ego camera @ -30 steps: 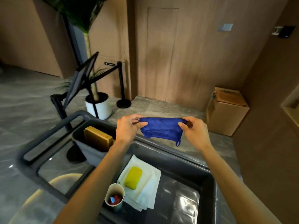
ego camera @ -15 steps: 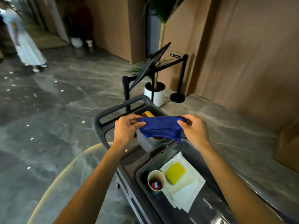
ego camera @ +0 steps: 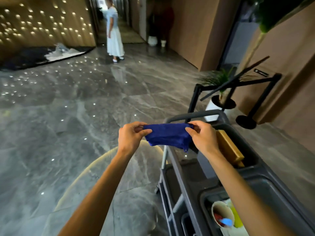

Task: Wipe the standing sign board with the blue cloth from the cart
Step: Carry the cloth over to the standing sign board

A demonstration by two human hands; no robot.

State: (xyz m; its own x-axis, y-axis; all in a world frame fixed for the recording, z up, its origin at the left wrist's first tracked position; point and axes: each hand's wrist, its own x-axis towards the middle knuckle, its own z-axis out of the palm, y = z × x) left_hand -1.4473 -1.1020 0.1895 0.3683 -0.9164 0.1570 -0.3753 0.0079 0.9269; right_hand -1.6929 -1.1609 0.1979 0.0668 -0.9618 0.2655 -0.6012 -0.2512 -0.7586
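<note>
A blue cloth point(ego camera: 167, 136) hangs stretched between two bare hands, held in the air above the near end of a grey cart point(ego camera: 265, 181) and the polished stone floor point(ego camera: 76, 116). The left hand point(ego camera: 131, 136) pinches the cloth's left upper corner between thumb and fingers; the right hand point(ego camera: 202, 137) pinches the right upper corner the same way, so the top edge runs nearly level and the rest sags in loose folds below. Both forearms reach up from the bottom of the frame, bare to the elbow, wrists slightly bent inward toward each other.

Beyond the right hand, the cart's curved handle point(ego camera: 192, 114) crosses behind the cloth. A wooden-looking block point(ego camera: 229, 147) leans in the cart's dark bin, just beside the right wrist. Lower down, a paper cup point(ego camera: 221, 213) with small coloured items stands in the tray, partly cut off by the right forearm.

The standing sign board point(ego camera: 235, 79), seen edge-on and tilted, stands past the cart beside a black barrier post point(ego camera: 260, 101) and a potted plant in a white pot point(ego camera: 212, 109), well apart from the cloth. The cart lies between the hands and the board.

Far down the corridor, a person in a long pale dress point(ego camera: 114, 34) stands on the gleaming floor, near a wall dotted with small lights point(ego camera: 42, 23).
</note>
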